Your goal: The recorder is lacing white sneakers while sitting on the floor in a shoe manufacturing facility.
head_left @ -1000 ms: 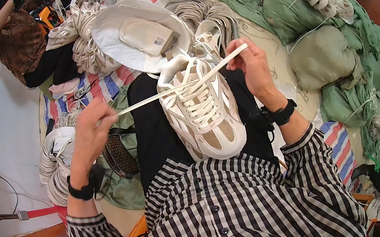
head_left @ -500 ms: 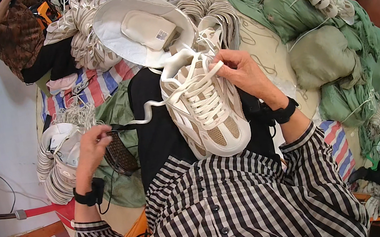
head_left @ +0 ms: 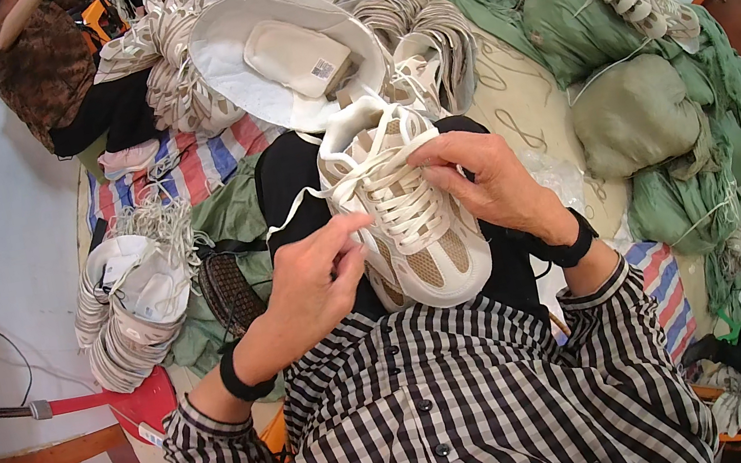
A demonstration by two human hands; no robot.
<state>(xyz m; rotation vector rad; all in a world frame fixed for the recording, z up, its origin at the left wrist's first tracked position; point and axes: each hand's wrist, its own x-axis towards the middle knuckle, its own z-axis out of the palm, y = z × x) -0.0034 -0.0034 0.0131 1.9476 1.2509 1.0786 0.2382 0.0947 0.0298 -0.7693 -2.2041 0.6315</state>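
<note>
A white and tan sneaker (head_left: 445, 270) rests on my lap with its toe toward me. Its cream shoelace (head_left: 398, 207) is threaded through the eyelets in criss-cross rows, and a loose lace end (head_left: 295, 209) trails off to the left. At the upper right of the lacing, my right hand (head_left: 492, 178) pinches the lace between thumb and forefinger. My left hand (head_left: 307, 277) is beside the shoe's left side, index finger and thumb a little apart, and no lace shows between them. Both wrists wear black bands.
Beyond the shoe stands a white, bowl-like container (head_left: 212, 61) with a pale pad inside. Stacked shoe uppers (head_left: 119, 350) lie at left, more (head_left: 444, 30) behind. Green sacks (head_left: 633, 116) line the right. A person (head_left: 45, 71) sits at the upper left.
My left hand has come from the far left, by the stacked uppers, to the shoe's left side. The loose lace has shifted and slackened. My right hand stays at the lacing, now flatter over it.
</note>
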